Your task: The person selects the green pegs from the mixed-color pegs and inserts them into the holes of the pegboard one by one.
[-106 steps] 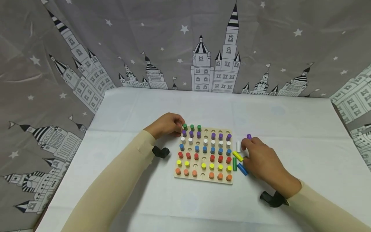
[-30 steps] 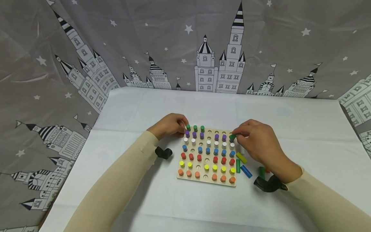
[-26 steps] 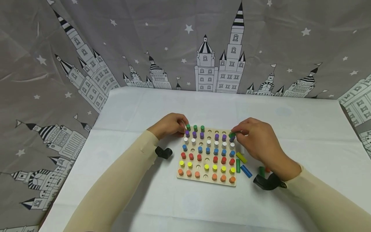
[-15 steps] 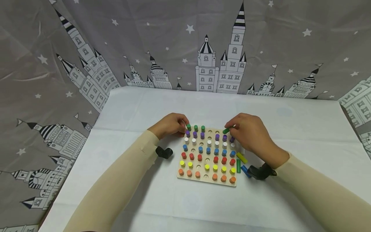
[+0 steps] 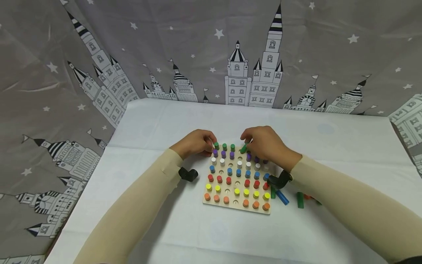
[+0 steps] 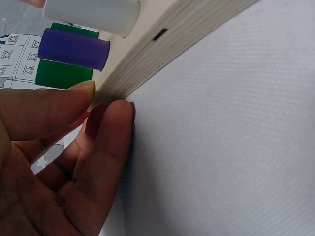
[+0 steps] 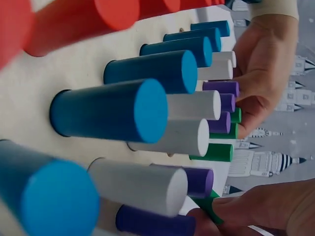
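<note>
A pale wooden pegboard (image 5: 235, 206) lies on the white-covered table with coloured pegs standing in rows. My left hand (image 5: 196, 143) is at its far left corner. In the left wrist view the thumb and fingers of that hand (image 6: 64, 162) pinch the corner of the board (image 6: 142, 54), beside a green and a purple peg. My right hand (image 5: 265, 143) pinches a tilted green peg (image 5: 243, 149) over the back row, just right of three standing green pegs. The right wrist view shows this green peg (image 7: 212, 209) between thumb and finger; its lower end is hidden.
Loose pegs lie right of the board: a blue peg (image 5: 282, 197), a green peg (image 5: 300, 200) and an orange-red one (image 5: 307, 197) partly under the right sleeve. Another green peg (image 5: 273, 193) lies by the board's edge. A castle-print grey curtain (image 5: 191, 22) hangs behind.
My right hand has come from the loose pegs on the right, with a green peg, and moved left along the back row. My left hand stays at the corner.
</note>
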Motion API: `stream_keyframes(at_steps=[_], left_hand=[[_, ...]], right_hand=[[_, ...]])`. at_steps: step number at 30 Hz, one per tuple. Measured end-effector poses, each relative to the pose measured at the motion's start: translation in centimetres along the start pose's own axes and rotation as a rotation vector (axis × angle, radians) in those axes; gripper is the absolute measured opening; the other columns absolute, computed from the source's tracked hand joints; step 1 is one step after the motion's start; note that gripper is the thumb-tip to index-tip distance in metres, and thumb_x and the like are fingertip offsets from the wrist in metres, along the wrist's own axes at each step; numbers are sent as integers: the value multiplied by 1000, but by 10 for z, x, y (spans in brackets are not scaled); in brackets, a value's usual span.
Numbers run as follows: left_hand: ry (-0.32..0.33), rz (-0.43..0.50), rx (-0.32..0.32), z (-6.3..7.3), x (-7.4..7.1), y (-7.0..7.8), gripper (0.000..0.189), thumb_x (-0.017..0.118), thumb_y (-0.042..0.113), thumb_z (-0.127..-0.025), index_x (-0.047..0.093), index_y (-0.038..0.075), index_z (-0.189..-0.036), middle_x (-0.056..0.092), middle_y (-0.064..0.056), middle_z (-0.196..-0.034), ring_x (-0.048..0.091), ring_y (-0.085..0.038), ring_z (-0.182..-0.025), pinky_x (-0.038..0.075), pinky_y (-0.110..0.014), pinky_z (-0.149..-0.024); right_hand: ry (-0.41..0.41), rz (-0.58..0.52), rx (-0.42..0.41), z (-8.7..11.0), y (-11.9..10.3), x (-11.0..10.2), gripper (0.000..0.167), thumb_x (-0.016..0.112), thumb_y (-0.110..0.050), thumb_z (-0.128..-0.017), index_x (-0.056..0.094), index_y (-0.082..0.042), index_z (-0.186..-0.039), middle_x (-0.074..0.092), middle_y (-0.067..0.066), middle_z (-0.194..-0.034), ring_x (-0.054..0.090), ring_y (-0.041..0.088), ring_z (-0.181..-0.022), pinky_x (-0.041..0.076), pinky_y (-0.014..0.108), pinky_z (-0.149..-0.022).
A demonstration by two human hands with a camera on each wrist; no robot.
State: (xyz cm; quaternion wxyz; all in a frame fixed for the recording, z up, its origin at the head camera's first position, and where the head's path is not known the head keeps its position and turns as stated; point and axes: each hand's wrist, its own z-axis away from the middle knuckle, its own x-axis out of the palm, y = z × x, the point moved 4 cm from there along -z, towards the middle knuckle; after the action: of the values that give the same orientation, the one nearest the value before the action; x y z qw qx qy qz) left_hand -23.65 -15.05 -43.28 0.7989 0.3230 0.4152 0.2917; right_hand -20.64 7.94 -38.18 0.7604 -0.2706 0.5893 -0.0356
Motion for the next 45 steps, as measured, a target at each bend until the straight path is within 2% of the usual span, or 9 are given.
stream_keyframes(at_steps=[9, 16, 20, 23, 28, 31, 35, 41, 45], left_hand=[[3, 1, 3, 0, -1, 0, 27, 74, -3, -90, 70, 8, -113, 59, -7, -94, 66, -17, -78, 63, -26, -72], [-6, -1, 15, -2, 0, -1, 25, 74, -3, -90, 70, 8, -113, 60, -7, -93, 66, -17, -77, 63, -25, -72], [-4, -15, 22, -2, 0, 0, 25, 74, -2, -90, 70, 8, -113, 60, -7, -93, 67, -17, -76, 62, -25, -70], [-5, -18, 17, -2, 0, 0, 25, 74, -2, -90, 69, 8, -113, 60, -7, -93, 66, -16, -76, 62, -25, -70], [-17, -7, 10, -3, 1, -1, 26, 74, -2, -90, 69, 7, -114, 59, -7, -94, 67, -16, -77, 63, -25, -72], [-13, -6, 4, -4, 1, -2, 26, 74, -3, -90, 69, 8, -113, 59, -7, -93, 67, -16, -77, 63, -26, -72], [-11, -9, -3, -5, 3, 0, 26, 73, -3, -90, 69, 9, -112, 59, -7, -94, 67, -17, -77, 63, -26, -72], [-17, -35, 6, -5, 5, 2, 24, 72, -2, -92, 69, 8, -113, 60, -8, -95, 69, -18, -78, 63, -26, -73], [-9, -58, -3, -3, 3, 3, 24, 71, -2, -93, 68, 8, -114, 61, -8, -96, 70, -18, -79, 63, -26, -75]], right_hand=[[-30, 155, -110, -6, -22, 10, 33, 70, -8, -96, 72, -9, -129, 78, 4, -104, 70, 21, -97, 61, 41, -94], [-24, 107, -28, 5, -9, -6, 37, 72, -24, -99, 70, -12, -134, 78, 7, -116, 71, 26, -105, 58, 47, -97], [25, 106, 48, 27, 14, -29, 35, 73, -28, -99, 72, -12, -130, 80, 10, -115, 73, 29, -104, 58, 49, -91], [18, 111, 110, 52, 30, -38, 34, 74, -28, -98, 73, -10, -126, 80, 14, -111, 74, 28, -94, 61, 44, -78], [-15, 143, 119, 96, 41, -25, 30, 81, -25, -93, 74, -9, -117, 79, 12, -100, 69, 22, -80, 61, 37, -65], [6, 190, 65, 116, 38, -10, 21, 84, -23, -89, 74, -11, -103, 77, 4, -85, 70, 23, -79, 64, 50, -88], [69, 248, 30, 136, 34, 3, 20, 89, -21, -84, 73, -12, -94, 75, 1, -79, 76, 31, -88, 49, 65, -112], [106, 344, 0, 159, 43, 6, 27, 94, -16, -76, 72, -13, -90, 74, 3, -88, 74, 31, -99, 51, 63, -110], [101, 285, 2, 167, 51, 9, 28, 94, -13, -76, 71, -15, -91, 73, 1, -90, 71, 25, -92, 59, 58, -97]])
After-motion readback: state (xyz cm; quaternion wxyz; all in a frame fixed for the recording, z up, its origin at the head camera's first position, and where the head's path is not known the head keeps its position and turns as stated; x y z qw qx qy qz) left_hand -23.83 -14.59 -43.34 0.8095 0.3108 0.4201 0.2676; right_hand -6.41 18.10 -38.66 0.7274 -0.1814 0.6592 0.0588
